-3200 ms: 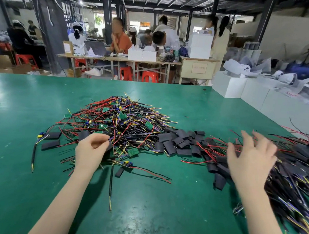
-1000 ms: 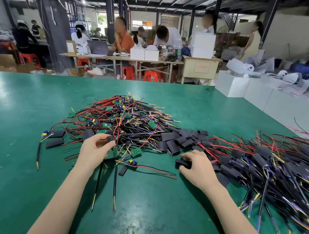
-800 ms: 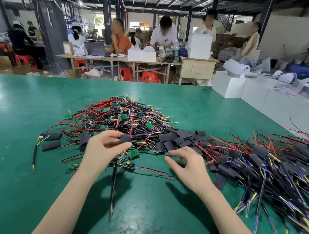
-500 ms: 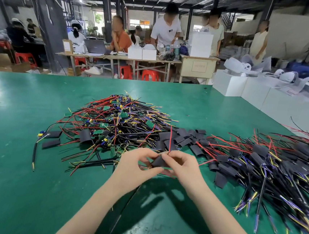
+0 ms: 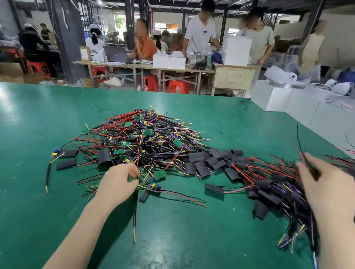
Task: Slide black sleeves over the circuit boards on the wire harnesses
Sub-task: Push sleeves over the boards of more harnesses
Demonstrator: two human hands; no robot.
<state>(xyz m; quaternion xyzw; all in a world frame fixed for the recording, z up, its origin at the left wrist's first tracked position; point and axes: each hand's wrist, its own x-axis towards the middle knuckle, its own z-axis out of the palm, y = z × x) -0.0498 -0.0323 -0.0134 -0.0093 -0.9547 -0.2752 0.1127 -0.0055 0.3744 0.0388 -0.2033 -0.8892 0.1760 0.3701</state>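
Observation:
A heap of wire harnesses (image 5: 145, 140) with bare green circuit boards lies mid-table. Loose black sleeves (image 5: 209, 159) are scattered to its right, and one sleeve (image 5: 214, 191) lies apart, nearer me. Sleeved harnesses (image 5: 275, 187) are piled at the right. My left hand (image 5: 120, 183) is at the heap's near edge and pinches a small green circuit board (image 5: 132, 177). My right hand (image 5: 329, 188) hovers over the right pile, its fingers curled round a sleeved harness (image 5: 316, 173) whose black wire sticks up; this part is blurred.
The green table (image 5: 26, 185) has open surface at the left and in front of me. White boxes (image 5: 271, 95) line the far right edge. Several people stand and sit at tables beyond the far edge.
Half a second ago both hands met at the centre on one sleeve and harness. Since then my right hand swung right over the sleeved pile and my left hand went back to the heap.

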